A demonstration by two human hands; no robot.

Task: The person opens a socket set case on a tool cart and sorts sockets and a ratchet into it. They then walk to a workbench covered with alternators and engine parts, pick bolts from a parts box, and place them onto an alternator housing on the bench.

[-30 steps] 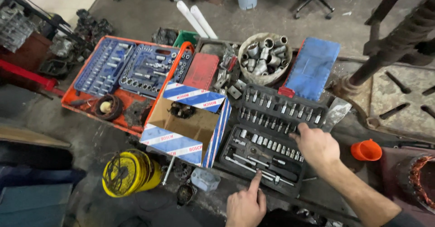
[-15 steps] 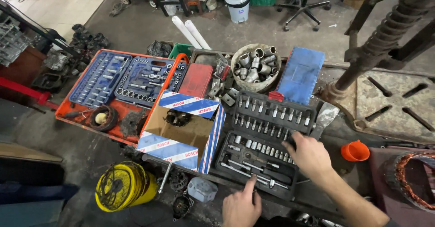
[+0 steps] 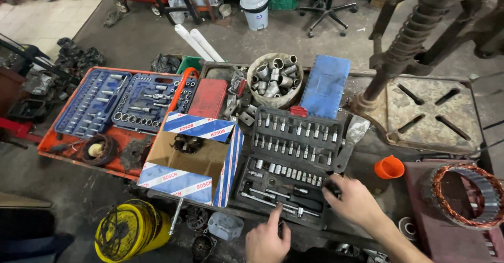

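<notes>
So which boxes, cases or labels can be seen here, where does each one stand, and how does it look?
Cardboard box: centre, open, brown with blue, white and red flaps.
Black socket case: right of the box, open; left hand and right hand at its near edge.
Blue socket case: left, open, on an orange tray.
Closed blue case: behind the black one.

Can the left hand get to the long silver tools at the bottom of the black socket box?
Probably yes. The left hand sits at the near edge of the black socket box, its forefinger already touching the long silver tools. The lid is open and nothing covers them; the right hand is off to the side.
</notes>
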